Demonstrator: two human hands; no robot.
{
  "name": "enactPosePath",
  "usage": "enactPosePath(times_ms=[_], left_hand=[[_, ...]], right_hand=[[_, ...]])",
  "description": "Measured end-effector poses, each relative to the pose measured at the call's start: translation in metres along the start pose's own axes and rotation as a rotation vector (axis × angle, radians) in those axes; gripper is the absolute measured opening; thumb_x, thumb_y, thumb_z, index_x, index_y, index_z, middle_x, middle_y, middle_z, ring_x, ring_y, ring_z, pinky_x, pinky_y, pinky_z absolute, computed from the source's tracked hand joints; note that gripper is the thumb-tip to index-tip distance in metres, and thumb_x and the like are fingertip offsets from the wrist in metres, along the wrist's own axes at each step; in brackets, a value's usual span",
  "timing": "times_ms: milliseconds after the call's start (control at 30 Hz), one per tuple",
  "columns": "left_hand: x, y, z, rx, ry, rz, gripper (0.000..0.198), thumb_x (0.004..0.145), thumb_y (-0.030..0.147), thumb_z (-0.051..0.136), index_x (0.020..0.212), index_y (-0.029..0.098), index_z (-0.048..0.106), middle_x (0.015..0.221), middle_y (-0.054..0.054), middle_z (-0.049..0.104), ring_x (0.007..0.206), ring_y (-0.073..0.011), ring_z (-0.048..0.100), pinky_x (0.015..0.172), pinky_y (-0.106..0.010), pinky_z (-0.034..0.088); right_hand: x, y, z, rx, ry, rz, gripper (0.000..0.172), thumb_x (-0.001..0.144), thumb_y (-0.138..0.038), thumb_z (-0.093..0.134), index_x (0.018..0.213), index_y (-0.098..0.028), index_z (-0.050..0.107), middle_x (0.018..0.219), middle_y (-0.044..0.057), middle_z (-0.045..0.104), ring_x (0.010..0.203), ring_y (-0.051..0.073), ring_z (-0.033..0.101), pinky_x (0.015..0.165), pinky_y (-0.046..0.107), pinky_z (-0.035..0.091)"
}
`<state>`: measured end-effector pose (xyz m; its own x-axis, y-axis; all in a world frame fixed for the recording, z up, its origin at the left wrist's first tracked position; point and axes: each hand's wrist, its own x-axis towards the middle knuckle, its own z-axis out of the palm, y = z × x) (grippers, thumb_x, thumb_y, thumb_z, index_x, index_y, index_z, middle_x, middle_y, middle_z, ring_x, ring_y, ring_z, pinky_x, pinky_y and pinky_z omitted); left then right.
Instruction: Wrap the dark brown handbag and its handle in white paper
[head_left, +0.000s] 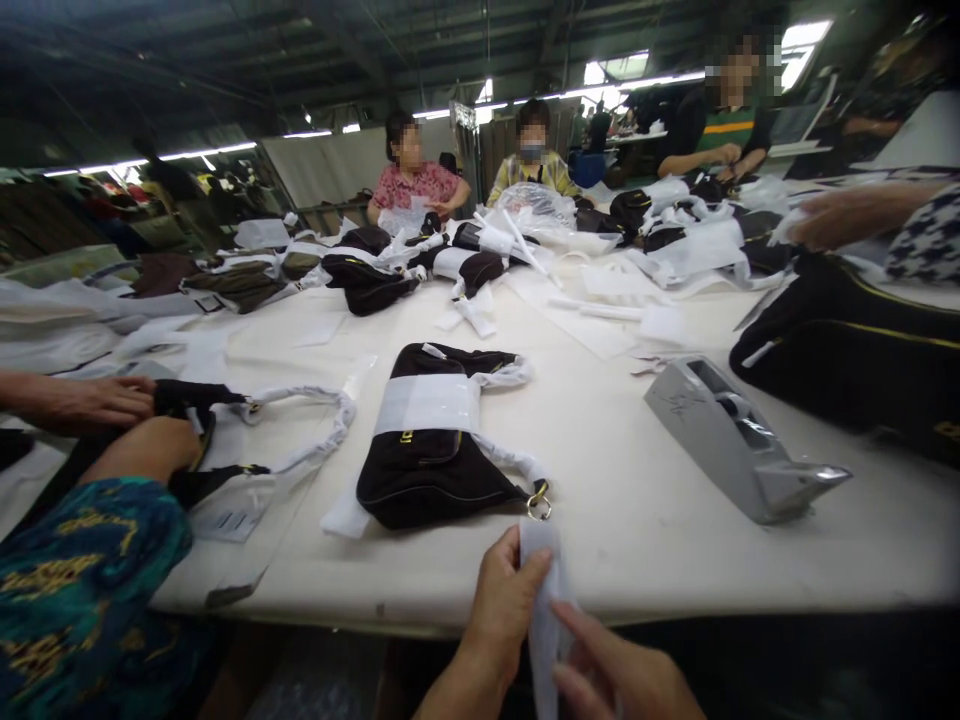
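In the head view, my left hand (pixel 499 595) pinches the upper end of a folded white paper strip (pixel 541 600) between thumb and fingers at the table's front edge. My right hand (pixel 615 655) is closed on the same strip lower down, its fingers pressed along the right side and slightly blurred. Just beyond the strip's top lies a black handbag (pixel 420 470), flat on the table with a white band (pixel 426 403) around its middle. White wrapping covers most of its strap (pixel 514 458), and a metal ring (pixel 538 505) shows at the near end.
A grey tape dispenser (pixel 720 440) stands to the right, near another black bag (pixel 855 350). At left, a co-worker's hands (pixel 112 405) work on a dark bag. Wrapped bags (pixel 375 275) and loose paper (pixel 622 300) cover the far side of the white table (pixel 607 540), where several people stand or sit.
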<state>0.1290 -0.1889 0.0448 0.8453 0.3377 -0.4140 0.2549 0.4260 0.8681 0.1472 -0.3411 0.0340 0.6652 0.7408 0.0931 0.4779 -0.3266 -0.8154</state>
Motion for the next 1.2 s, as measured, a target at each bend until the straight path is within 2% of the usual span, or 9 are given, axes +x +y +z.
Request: enactPosePath(times_ms=[133,333,467,567,633,767,933,1067,1200], left_hand=[[0.005,0.003,-0.012,0.206,-0.083,0.128,0.027,0.073,0.031,0.060,0.094,0.013,0.060,0.082,-0.004,0.060,0.077,-0.0172,0.051,0.069,-0.023,0.038],[0.005,0.012,-0.021,0.533,-0.112,0.232,0.019,0.077,0.028,0.055,0.090,0.016,0.061,0.081,-0.002,0.062,0.076,-0.0180,0.053,0.066,-0.022,0.037],[0.007,0.028,-0.023,0.747,0.000,0.326,0.022,0.081,0.033,0.052,0.096,0.019,0.060,0.088,-0.003,0.061,0.073,-0.0165,0.053,0.065,-0.024,0.038],[0.020,0.047,-0.024,1.000,0.122,0.547,0.022,0.085,0.030,0.046,0.100,0.018,0.057,0.096,-0.007,0.059,0.084,-0.0191,0.051,0.074,-0.029,0.037],[0.036,0.058,-0.022,1.257,0.056,0.645,0.019,0.085,0.024,0.043,0.092,0.017,0.058,0.094,-0.009,0.060,0.092,-0.0230,0.049,0.079,-0.035,0.034],[0.068,0.070,-0.020,1.578,-0.140,0.621,0.015,0.078,0.015,0.044,0.078,0.014,0.059,0.086,-0.012,0.061,0.088,-0.0265,0.051,0.076,-0.039,0.033],[0.080,0.068,-0.029,1.534,-0.134,0.635,0.023,0.077,0.010,0.038,0.092,0.016,0.055,0.103,-0.009,0.058,0.092,-0.0218,0.051,0.074,-0.033,0.034],[0.075,0.067,-0.035,1.299,-0.151,0.589,0.023,0.077,0.010,0.036,0.087,0.017,0.055,0.092,-0.005,0.059,0.089,-0.0186,0.051,0.077,-0.030,0.033],[0.067,0.070,-0.033,0.911,-0.149,0.487,0.017,0.076,0.015,0.040,0.079,0.017,0.056,0.081,-0.002,0.058,0.079,-0.0172,0.051,0.073,-0.026,0.035]], right_hand=[[0.051,0.014,-0.039,-0.026,0.203,0.213,0.030,0.083,-0.037,0.048,0.105,-0.020,0.060,0.090,0.006,0.065,0.078,0.019,0.061,0.069,0.027,0.049],[0.126,0.040,-0.041,0.122,0.068,0.160,0.033,0.079,-0.034,0.053,0.105,-0.015,0.056,0.088,0.006,0.062,0.071,0.016,0.058,0.062,0.026,0.047],[0.132,0.043,-0.034,0.132,0.006,0.089,0.019,0.082,-0.031,0.049,0.089,-0.017,0.060,0.077,0.002,0.063,0.069,0.015,0.057,0.062,0.025,0.044],[0.127,0.046,-0.039,0.027,0.080,-0.006,0.018,0.084,-0.029,0.046,0.088,-0.019,0.060,0.082,0.004,0.063,0.075,0.016,0.057,0.067,0.027,0.045],[0.123,0.046,-0.043,-0.064,0.123,-0.116,0.017,0.085,-0.026,0.045,0.090,-0.019,0.060,0.085,0.005,0.062,0.079,0.017,0.057,0.070,0.029,0.045],[0.110,0.040,-0.039,-0.126,0.144,-0.279,0.016,0.084,-0.019,0.047,0.091,-0.021,0.061,0.085,0.006,0.063,0.080,0.018,0.058,0.072,0.029,0.047],[0.092,0.030,-0.026,-0.018,-0.006,-0.215,0.019,0.084,-0.018,0.045,0.089,-0.021,0.062,0.081,0.006,0.062,0.075,0.017,0.057,0.067,0.028,0.047],[0.103,0.026,-0.046,0.087,-0.176,-0.035,0.015,0.083,-0.023,0.049,0.089,-0.021,0.062,0.083,0.003,0.062,0.077,0.017,0.057,0.069,0.027,0.045],[0.131,0.026,-0.061,0.292,0.064,0.263,0.028,0.083,-0.040,0.048,0.099,-0.018,0.057,0.091,0.005,0.062,0.080,0.018,0.058,0.066,0.028,0.045]])
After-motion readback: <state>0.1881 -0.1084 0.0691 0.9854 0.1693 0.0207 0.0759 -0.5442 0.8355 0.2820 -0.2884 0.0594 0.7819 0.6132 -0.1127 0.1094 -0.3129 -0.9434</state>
